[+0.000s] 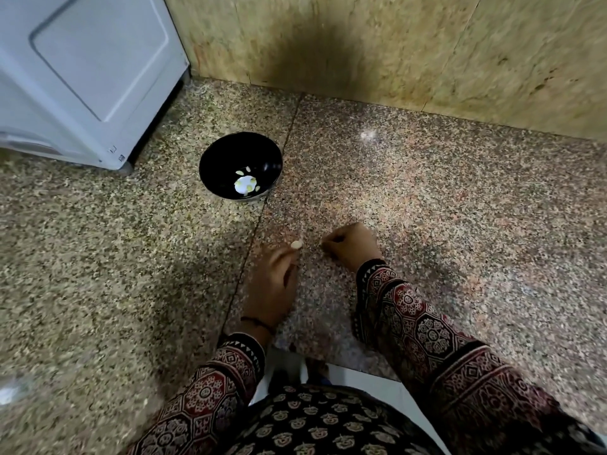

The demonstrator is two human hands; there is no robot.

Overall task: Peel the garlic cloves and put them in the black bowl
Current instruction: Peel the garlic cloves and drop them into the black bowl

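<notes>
Speckled granite table (427, 198) with a white appliance (82, 77) at upper left and, just right of it, the round black bowl (210, 159), which already holds several pale peeled cloves (246, 187). At centre frame the left hand (272, 284) reaches forward low over the table, back uppermost, pinching one pale garlic clove (297, 245) at its fingertips. The right hand (351, 246), just beside it, is curled, and whether it holds peel cannot be told. The clove appears bare, so the step is judged to be the transfer: carry it up-left past the rim and release it low inside the bowl, lest it bounce out.
</notes>
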